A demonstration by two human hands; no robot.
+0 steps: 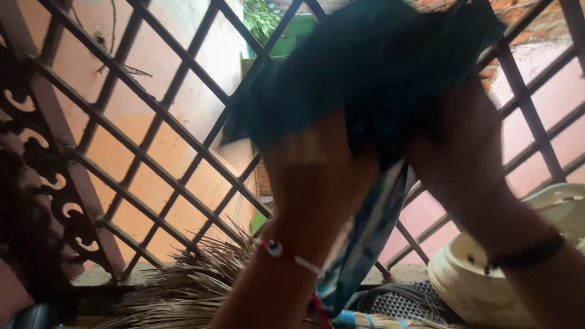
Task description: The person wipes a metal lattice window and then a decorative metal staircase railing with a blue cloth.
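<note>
Overhead, a dark teal cloth [372, 67] is held raised against the diagonal metal grille [152, 109] by left hand [317, 176] and right hand [463, 146], fingers buried in its folds gripping it, one tail hanging toward the straw broom [189, 286] beneath the grille.

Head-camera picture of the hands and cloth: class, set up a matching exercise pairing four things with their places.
Things:
1 dark teal cloth
2 red thread bracelet
3 dry straw broom
4 cream plastic tub

Places:
A lower right, behind the right forearm
B left wrist
C bottom, below the grille
D held up in both hands

Pairs: 1-D, 2-B, 3-C, 4-A
</note>
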